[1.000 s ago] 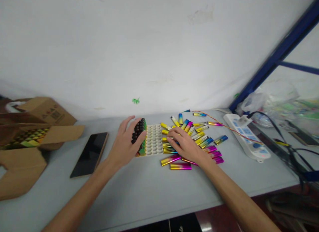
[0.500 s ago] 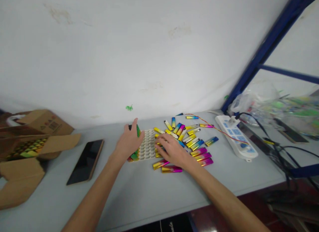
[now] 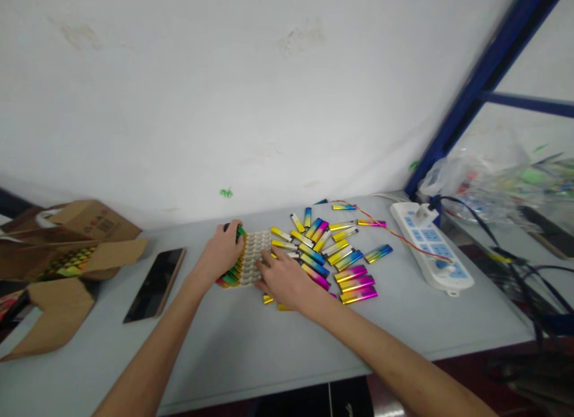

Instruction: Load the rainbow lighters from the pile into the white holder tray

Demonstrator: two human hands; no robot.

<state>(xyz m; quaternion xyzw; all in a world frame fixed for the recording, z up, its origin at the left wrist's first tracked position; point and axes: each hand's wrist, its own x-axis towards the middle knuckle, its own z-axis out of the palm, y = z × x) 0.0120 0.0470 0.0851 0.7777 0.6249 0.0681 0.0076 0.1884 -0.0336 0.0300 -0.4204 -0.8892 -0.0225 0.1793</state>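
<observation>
A white tray (image 3: 256, 255) with rows of small holes lies on the table, its left part filled with green, gold and reddish lighters (image 3: 237, 267). My left hand (image 3: 219, 250) is wrapped round the tray's filled left end, hiding part of it. At the tray's right edge, my right hand (image 3: 284, 279) lies palm down with its fingers apart, its fingertips at the tray; no object shows in it. Loose shiny lighters (image 3: 314, 258) in gold, blue and pink are scattered to the right, a few of them partly under my right hand.
To the left stand an open cardboard box (image 3: 112, 255) with more lighters inside and a dark phone (image 3: 155, 285). At the right lie a white power strip (image 3: 430, 250) with cables and a blue metal frame (image 3: 466, 100). A white wall (image 3: 269, 106) rises behind the table.
My right hand has moved towards the table's front, off the lighters beside the tray, and its fingers have spread at the tray's edge. My left hand stays on the tray. The view has shifted slightly.
</observation>
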